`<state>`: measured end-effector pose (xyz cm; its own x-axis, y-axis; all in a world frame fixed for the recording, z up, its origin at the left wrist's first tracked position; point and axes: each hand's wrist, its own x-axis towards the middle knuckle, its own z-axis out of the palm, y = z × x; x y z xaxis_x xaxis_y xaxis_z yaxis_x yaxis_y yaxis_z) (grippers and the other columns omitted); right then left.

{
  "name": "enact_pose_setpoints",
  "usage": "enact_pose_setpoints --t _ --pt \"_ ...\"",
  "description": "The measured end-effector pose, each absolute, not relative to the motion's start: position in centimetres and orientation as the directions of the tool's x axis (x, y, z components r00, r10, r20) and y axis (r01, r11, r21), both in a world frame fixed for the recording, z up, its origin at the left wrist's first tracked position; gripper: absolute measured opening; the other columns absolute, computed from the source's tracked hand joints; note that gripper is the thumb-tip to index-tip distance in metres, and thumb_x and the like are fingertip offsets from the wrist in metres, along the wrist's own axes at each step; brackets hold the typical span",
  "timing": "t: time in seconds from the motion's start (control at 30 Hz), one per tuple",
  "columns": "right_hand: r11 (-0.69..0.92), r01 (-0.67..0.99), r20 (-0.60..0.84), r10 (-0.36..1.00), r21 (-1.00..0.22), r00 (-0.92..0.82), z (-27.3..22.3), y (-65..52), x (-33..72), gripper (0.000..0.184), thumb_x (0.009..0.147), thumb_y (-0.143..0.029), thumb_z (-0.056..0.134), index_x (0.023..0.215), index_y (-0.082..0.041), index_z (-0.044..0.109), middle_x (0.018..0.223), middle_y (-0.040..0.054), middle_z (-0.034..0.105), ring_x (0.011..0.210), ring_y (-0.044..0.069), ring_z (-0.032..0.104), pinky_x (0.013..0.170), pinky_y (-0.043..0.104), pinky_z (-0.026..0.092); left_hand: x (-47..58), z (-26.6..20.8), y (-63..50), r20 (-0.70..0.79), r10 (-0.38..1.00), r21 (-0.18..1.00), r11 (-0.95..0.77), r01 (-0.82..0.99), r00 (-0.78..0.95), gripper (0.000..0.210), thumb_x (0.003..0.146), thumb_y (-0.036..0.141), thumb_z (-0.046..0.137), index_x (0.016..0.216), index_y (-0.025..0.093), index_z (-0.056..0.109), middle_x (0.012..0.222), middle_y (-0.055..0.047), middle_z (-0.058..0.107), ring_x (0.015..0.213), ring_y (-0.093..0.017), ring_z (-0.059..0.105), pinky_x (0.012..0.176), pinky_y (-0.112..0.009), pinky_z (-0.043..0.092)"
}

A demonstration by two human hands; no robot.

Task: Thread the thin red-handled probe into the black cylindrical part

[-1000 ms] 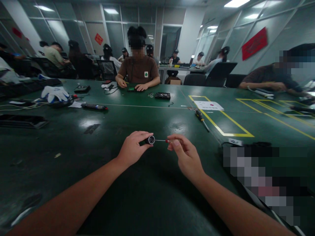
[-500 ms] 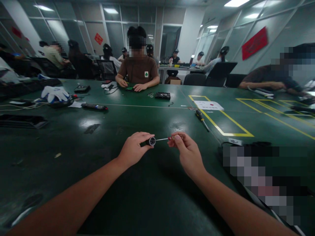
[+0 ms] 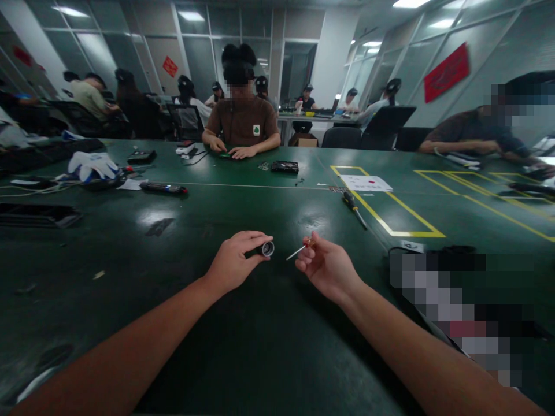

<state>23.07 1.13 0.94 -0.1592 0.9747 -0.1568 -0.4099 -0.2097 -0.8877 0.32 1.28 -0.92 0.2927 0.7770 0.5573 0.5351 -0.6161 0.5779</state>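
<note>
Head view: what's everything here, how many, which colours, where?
cylinder: one, black, silver rim, left hand
small screwdriver: one, silver shaft, right hand
bigger screwdriver: one, black and yellow, right
sheet: one, white, right
tape outlines: several, yellow, right
gloves: count unclear, white, blue, left
pen-like tool: one, black, left
boxy part: one, black, far middle
table: one, green, foreground
people: several, mixed clothing, beyond table
chairs: several, black, background
wall hangings: at least three, red, background
left hand: one, bare, centre
right hand: one, bare, centre
</note>
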Motion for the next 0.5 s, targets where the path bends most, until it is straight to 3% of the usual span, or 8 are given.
enact_pose_setpoints --t 0.07,0.3,0.5 --pt "-0.197 -0.44 -0.143 0.978 -0.876 -0.152 1.11 1.25 23.21 0.037 0.086 -0.056 0.069 0.077 -0.022 0.062 0.056 -0.0045 0.043 0.052 0.015 0.043 0.055 0.033 0.047 0.32 -0.91 1.33 0.561 0.782 0.577 -0.604 0.549 0.271 0.038 0.085 0.016 0.075 0.121 0.027 0.074 0.12 -0.006 0.074 0.111 -0.023 0.068 0.1 -0.042 0.055" --pt "0.039 -0.392 0.037 0.999 -0.919 0.015 0.72 0.83 22.82 0.028 0.084 -0.047 0.075 0.091 -0.021 0.067 0.075 -0.0005 0.063 0.068 0.016 0.059 0.067 0.032 0.052 0.34 -0.83 1.36 0.558 0.8 0.591 -0.569 0.571 0.221 0.041 0.081 0.015 0.079 0.121 0.025 0.073 0.119 -0.006 0.074 0.111 -0.023 0.068 0.101 -0.043 0.054" --pt "0.143 -0.304 0.143 0.989 -0.942 0.023 0.6 0.49 22.58 0.026 0.089 -0.046 0.07 0.098 -0.022 0.069 0.088 0.0019 0.067 0.079 0.017 0.065 0.075 0.034 0.055 0.3 -0.72 1.26 0.551 0.808 0.599 -0.557 0.575 0.209 0.043 0.081 0.017 0.081 0.122 0.024 0.073 0.12 -0.006 0.074 0.112 -0.024 0.068 0.102 -0.044 0.053"
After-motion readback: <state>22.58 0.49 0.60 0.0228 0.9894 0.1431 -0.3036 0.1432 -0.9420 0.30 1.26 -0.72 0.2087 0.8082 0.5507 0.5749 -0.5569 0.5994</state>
